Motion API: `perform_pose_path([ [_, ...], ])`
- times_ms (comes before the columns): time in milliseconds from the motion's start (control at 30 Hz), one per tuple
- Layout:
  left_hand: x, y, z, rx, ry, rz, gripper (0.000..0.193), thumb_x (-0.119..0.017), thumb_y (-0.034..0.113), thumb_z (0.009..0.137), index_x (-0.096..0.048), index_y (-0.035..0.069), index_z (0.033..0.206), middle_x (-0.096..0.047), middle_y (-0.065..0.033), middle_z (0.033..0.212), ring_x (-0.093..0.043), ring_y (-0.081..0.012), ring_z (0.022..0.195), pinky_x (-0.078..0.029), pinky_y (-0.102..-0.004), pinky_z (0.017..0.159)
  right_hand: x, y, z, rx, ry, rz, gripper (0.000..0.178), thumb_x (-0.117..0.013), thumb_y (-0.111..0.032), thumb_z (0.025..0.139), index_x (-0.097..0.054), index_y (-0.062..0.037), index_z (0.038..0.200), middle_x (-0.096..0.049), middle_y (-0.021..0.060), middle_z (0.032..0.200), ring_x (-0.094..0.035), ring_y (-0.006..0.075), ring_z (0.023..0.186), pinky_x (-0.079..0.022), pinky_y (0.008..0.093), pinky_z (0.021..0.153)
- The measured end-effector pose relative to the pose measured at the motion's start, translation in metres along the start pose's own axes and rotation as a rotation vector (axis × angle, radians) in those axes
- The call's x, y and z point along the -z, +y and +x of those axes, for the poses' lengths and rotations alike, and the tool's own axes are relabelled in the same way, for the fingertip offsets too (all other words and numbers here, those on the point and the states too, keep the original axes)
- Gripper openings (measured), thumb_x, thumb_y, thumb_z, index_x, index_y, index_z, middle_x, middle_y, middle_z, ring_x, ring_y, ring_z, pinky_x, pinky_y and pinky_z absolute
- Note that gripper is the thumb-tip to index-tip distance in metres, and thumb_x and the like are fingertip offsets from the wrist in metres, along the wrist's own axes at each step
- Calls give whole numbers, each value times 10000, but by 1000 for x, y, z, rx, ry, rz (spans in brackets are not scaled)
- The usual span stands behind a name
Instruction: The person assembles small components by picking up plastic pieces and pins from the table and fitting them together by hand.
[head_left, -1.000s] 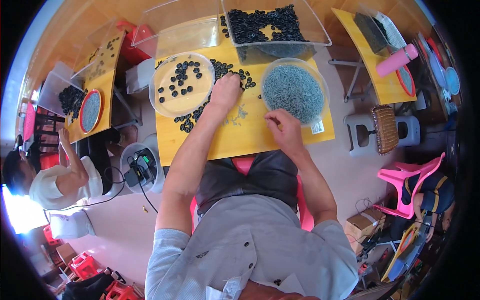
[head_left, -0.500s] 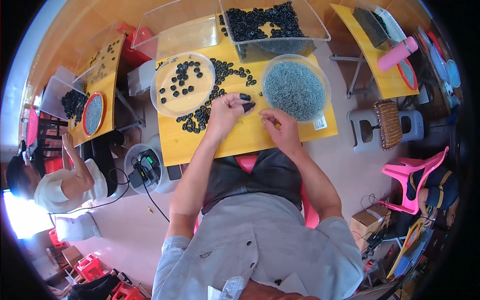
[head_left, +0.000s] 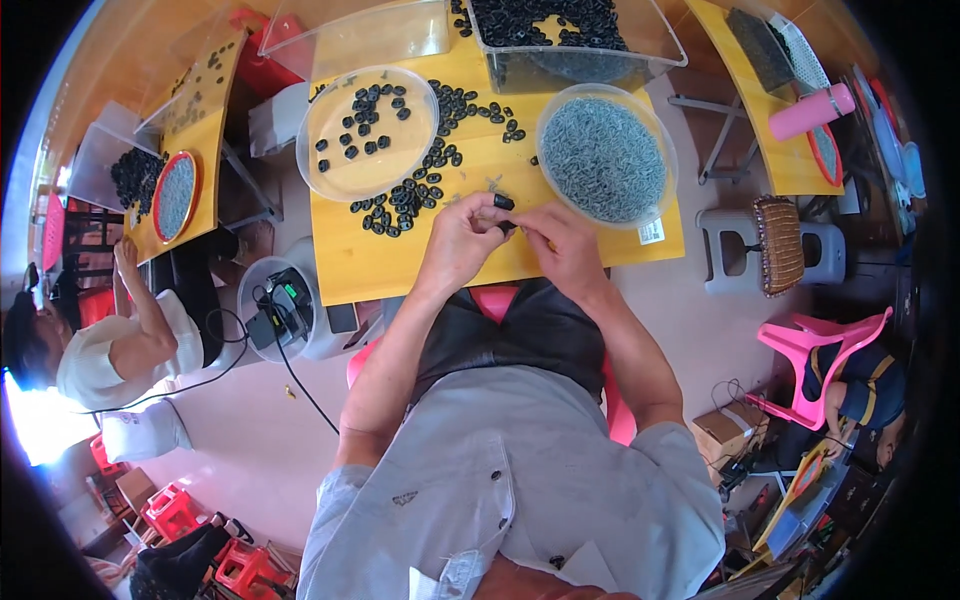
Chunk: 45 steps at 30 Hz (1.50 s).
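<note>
Currently, left hand (head_left: 460, 245) curled, right hand (head_left: 572, 250) bunched, meeting at a small dark piece (head_left: 507, 226) between them; which pinches it, cannot tell. Would brace the left, aligning slowly with the right.

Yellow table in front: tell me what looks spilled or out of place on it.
A few small grey pieces lie loose on the yellow table, outside the right-hand tub heaped with grey ones, so they look spilled. Black pieces also lie scattered beside the clear left-hand tub. I see no damage.
</note>
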<state>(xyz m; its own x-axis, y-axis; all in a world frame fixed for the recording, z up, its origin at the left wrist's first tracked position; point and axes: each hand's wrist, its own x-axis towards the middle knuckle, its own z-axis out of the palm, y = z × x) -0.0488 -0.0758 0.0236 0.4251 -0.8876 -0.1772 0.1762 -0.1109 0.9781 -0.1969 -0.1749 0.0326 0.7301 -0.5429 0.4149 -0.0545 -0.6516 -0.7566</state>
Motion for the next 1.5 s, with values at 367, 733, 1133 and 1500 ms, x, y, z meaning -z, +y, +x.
perform_pose_path([
  [367, -3, -15, -5, 3, 143, -114, 287, -577, -140, 827, -595, -30, 1091, -678, -80, 990, -659, -110, 874, -521, -226, 787, -7, 1, -3, -195, -48, 75, 150, -649, 26, 824, -675, -8, 968, -662, 118, 829, -655, 221, 691, -496, 292, 589],
  [733, -5, -26, -16, -2, 171, -127, 252, -571, -150, 831, -625, -28, 1045, -683, -47, 925, -646, -85, 842, -508, -215, 780, -12, 9, -8, -441, -75, 287, 158, -649, 10, 866, -658, 3, 1024, -689, 37, 868, -636, 74, 785, -496, 215, 681],
  [1133, -4, -39, -21, -80, 172, -173, 228, -574, -158, 840, -638, -25, 1013, -679, -36, 918, -634, -74, 843, -507, -208, 777, -13, 6, -6, -442, -144, 236, 146, -653, 14, 857, -657, -4, 1003, -699, 52, 838, -651, 85, 761, -492, 225, 652],
  [1500, -5, -38, -24, -115, 195, -168, 219, -579, -163, 836, -634, -23, 996, -669, -26, 894, -627, -65, 824, -501, -201, 771, -14, 5, -7, -420, -147, 225, 140, -657, 18, 846, -647, 0, 984, -697, 59, 821, -652, 89, 746, -497, 230, 645],
])
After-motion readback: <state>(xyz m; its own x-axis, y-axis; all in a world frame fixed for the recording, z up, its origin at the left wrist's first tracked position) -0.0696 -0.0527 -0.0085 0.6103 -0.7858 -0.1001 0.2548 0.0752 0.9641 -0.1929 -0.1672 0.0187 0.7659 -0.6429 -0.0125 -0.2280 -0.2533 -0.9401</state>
